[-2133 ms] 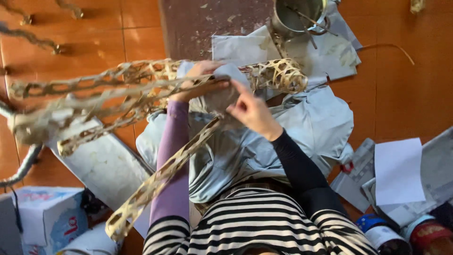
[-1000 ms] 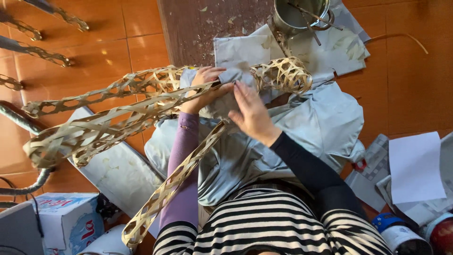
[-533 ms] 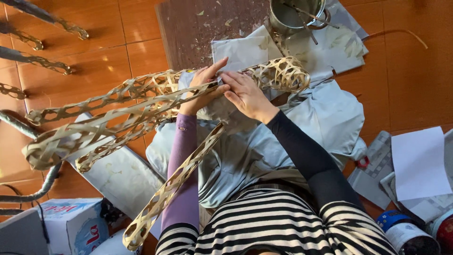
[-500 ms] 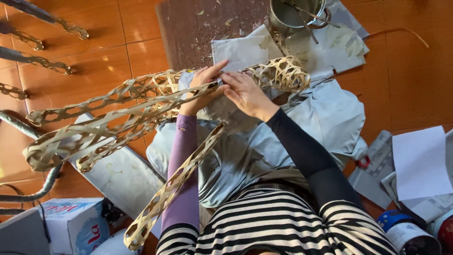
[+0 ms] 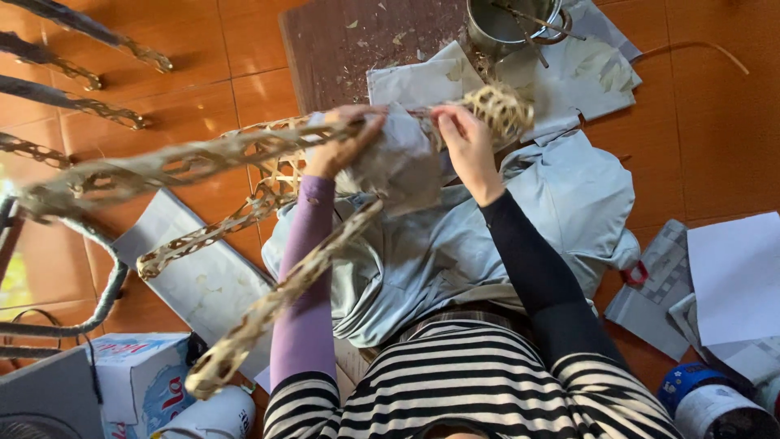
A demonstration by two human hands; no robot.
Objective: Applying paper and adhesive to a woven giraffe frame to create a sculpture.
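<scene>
Hands meet over the lap of a seated person in a striped top, seen from above. Left hand (image 5: 345,142), in a purple sleeve, is closed with its grip around the near end of a long pierced lattice frame (image 5: 187,158), fingers curled over the strip and a fold of grey paper (image 5: 398,158). Right hand (image 5: 467,142), in a black sleeve, is raised beside it, fingers pressed together on the same grey paper where it wraps the frame; whether the thumb pinches the paper or merely rests on it cannot be told. The two hands are near each other but apart, with the wrapped paper between them.

The lattice frame is a pale, openwork piece with several long curved arms. One arm runs far out to the left edge of the view, another drops diagonally across the purple sleeve toward the lower left, and a short rounded end (image 5: 500,110) projects just beyond the right hand. The frame is held off the floor, above a pale blue cloth (image 5: 561,211) spread over the lap.

On the orange tiled floor (image 5: 707,122) beyond the hands lies a brown board (image 5: 357,41) strewn with scraps, with a metal pot (image 5: 508,24) holding sticks at its far right corner and sheets of paper just beside it. White paper (image 5: 735,272) lies to the right, well apart from the hands. A cardboard box (image 5: 138,382) sits at lower left, a tape roll (image 5: 691,382) at lower right.
</scene>
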